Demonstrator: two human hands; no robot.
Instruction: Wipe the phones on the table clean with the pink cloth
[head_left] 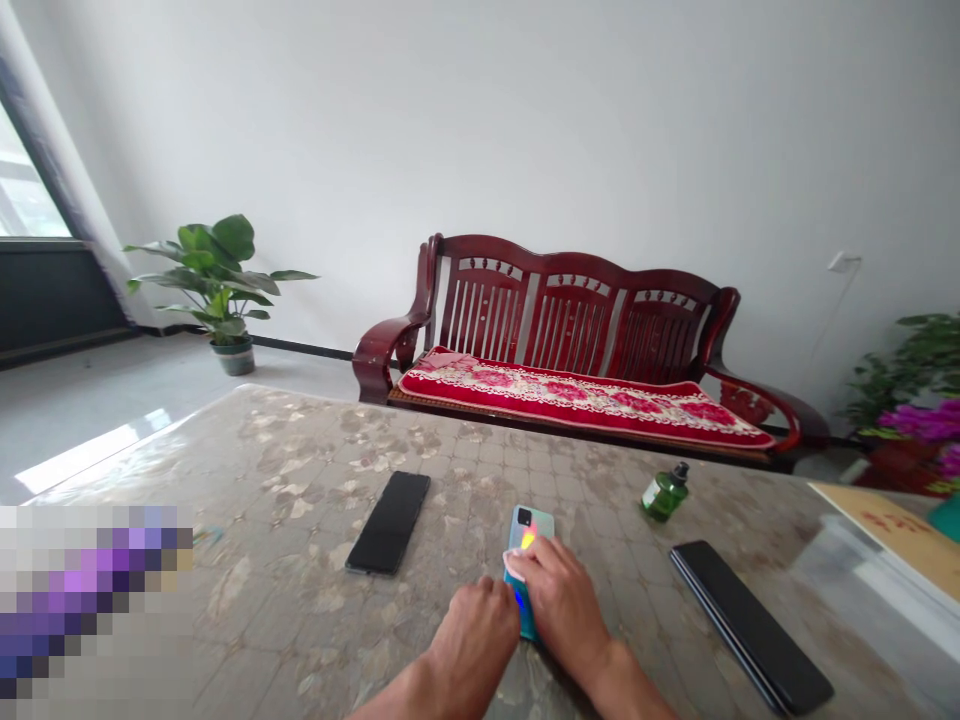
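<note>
A blue-green smartphone (546,522) lies back side up on the patterned table, its camera block toward the far end and rainbow glints on its back. My right hand (564,605) is closed on a small pale wiping cloth (514,562) and presses it against the phone's back. With curled fingers, my left hand (478,635) grips the phone's near left edge; its fingertips are hidden. Left of my hands rests a black smartphone (390,524), screen up. To the right stands a green spray bottle (664,493) with a black top.
A long black case or device (750,625) lies at the right, beside a clear plastic box (855,580) with a tan paper item (900,530) above it. Pixelation covers the table's left corner. Beyond the table (300,450) stand a wooden bench (570,310) and a potted plant (232,355).
</note>
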